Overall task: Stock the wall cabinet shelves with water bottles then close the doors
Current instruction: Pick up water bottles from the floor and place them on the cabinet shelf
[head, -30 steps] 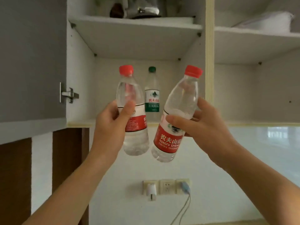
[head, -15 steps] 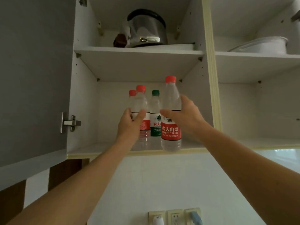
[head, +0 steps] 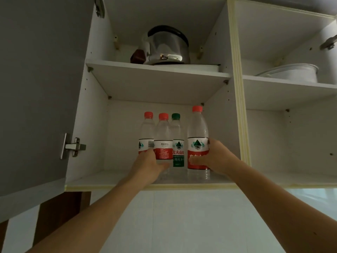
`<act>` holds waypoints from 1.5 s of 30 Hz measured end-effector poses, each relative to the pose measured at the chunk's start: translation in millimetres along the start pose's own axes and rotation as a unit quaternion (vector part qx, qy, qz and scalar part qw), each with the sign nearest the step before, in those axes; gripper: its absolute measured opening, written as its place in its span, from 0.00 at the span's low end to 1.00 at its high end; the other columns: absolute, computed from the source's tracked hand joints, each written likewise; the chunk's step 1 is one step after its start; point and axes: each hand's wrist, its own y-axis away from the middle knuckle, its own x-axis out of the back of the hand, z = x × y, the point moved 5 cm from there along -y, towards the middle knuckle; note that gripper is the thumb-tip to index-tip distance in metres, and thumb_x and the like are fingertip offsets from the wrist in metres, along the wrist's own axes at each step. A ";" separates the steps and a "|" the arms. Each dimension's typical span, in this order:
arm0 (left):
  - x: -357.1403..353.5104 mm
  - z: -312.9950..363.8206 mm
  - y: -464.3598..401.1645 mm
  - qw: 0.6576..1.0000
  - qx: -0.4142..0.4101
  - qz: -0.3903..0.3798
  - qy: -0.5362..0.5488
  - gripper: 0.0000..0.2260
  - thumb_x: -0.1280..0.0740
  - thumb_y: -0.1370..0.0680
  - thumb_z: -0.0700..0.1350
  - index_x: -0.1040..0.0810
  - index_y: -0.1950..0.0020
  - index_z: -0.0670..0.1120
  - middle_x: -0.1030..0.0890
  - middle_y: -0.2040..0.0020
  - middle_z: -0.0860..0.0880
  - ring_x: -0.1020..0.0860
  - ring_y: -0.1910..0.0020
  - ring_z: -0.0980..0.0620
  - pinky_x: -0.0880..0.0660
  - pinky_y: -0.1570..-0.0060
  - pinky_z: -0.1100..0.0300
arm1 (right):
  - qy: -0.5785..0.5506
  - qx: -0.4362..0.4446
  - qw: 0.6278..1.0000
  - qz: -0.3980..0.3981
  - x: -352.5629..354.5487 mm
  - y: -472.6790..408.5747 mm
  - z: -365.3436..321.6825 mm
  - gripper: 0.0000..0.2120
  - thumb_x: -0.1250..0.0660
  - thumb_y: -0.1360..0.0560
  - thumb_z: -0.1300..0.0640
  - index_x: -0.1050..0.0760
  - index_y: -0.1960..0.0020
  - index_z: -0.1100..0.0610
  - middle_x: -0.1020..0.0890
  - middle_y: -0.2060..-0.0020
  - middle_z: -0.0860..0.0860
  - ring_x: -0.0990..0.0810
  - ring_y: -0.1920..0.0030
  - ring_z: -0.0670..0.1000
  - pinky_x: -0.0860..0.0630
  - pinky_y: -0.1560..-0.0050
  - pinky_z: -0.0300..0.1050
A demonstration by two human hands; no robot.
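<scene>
Head view: left hand (head: 147, 166) grips one red-capped bottle (head: 163, 141), right hand (head: 215, 158) another (head: 197, 136), seemingly on the shelf (head: 94, 178).

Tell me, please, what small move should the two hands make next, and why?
Probably let go and draw back. Both the left hand and right hand grip red-capped bottles, the small bottle and tall bottle, which appear to stand upright on the lower shelf already.

"农夫山" on green-capped bottle (head: 177, 141)
</scene>
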 end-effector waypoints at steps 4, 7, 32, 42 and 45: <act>-5.9 1.3 -7.0 0.999 0.008 0.007 -0.039 0.21 0.26 0.22 0.50 0.24 0.32 0.45 0.19 0.42 0.47 0.21 0.47 0.51 0.25 0.42 0.56 | 0.000 -0.011 1.000 -0.003 -4.0 -10.7 6.0 0.25 0.21 0.30 0.55 0.25 0.36 0.55 0.16 0.47 0.52 0.16 0.49 0.52 0.19 0.51 0.45; -16.4 1.8 -14.1 0.998 0.022 0.010 -0.058 0.22 0.26 0.22 0.50 0.26 0.32 0.45 0.19 0.43 0.46 0.22 0.52 0.52 0.23 0.46 0.56 | -0.005 -0.019 1.000 0.003 -6.5 -16.9 12.7 0.22 0.22 0.29 0.56 0.24 0.37 0.55 0.16 0.50 0.50 0.17 0.52 0.50 0.19 0.52 0.44; -12.8 19.1 11.7 0.971 -0.098 0.215 0.030 0.14 0.26 0.22 0.51 0.22 0.41 0.45 0.20 0.49 0.49 0.22 0.56 0.55 0.24 0.55 0.64 | 0.094 0.029 0.982 0.160 8.1 50.1 35.0 0.22 0.25 0.26 0.45 0.24 0.38 0.55 0.25 0.54 0.45 0.27 0.60 0.40 0.35 0.66 0.34; -78.4 105.1 142.1 0.970 -0.120 0.112 0.177 0.15 0.38 0.15 0.49 0.19 0.57 0.44 0.18 0.64 0.49 0.19 0.65 0.55 0.21 0.62 0.61 | 0.087 0.064 0.982 0.154 77.3 225.2 57.5 0.10 0.32 0.22 0.47 0.19 0.50 0.53 0.17 0.60 0.45 0.19 0.58 0.48 0.21 0.54 0.47; -124.7 119.2 200.1 0.970 -0.076 0.088 0.214 0.18 0.39 0.15 0.49 0.20 0.60 0.42 0.19 0.68 0.50 0.21 0.70 0.56 0.23 0.67 0.63 | 0.082 0.032 0.988 0.128 91.5 284.6 92.3 0.15 0.33 0.22 0.50 0.21 0.62 0.59 0.20 0.70 0.52 0.22 0.66 0.52 0.26 0.62 0.46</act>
